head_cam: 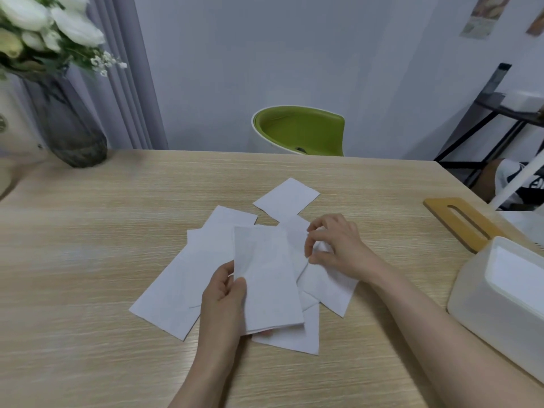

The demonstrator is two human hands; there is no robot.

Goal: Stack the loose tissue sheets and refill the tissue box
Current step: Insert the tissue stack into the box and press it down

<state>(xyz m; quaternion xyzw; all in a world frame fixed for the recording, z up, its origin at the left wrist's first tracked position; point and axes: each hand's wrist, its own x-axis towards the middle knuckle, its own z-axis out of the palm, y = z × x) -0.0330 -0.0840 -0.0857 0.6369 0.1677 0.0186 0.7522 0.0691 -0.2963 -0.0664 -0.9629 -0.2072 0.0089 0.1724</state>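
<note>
The left hand (pixel 225 293) pinches a small stack of folded white tissue sheets (pixel 266 278) above the pale wooden table (pixel 88 260). The right hand (pixel 332 245) plucks a loose sheet (pixel 326 282) beneath it, fingertips curled. The thin paper could tear or crumple; the held stack may fan apart. The open white plastic tissue box (pixel 497 298) waits near right.

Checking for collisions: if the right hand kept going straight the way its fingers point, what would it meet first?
The right hand points left across the table, so it would likely first meet the tissue stack gripped by the left hand; depth is uncertain.
</note>
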